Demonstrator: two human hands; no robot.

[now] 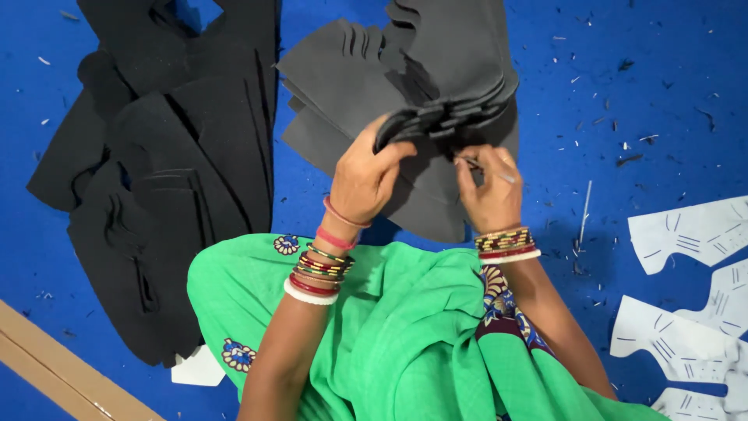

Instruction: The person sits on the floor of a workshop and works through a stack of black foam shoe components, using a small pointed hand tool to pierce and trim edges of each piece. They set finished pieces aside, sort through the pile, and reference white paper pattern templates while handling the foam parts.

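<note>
Left hand (366, 175) gripping fanned dark grey foam cut-outs (444, 117); right hand (487, 187) pinching thin pen (487, 168) beside them. Best kept aligned, steady.

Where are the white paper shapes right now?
The white paper shapes lie on the blue floor at the right edge of the head view, beyond the right hand.
</note>
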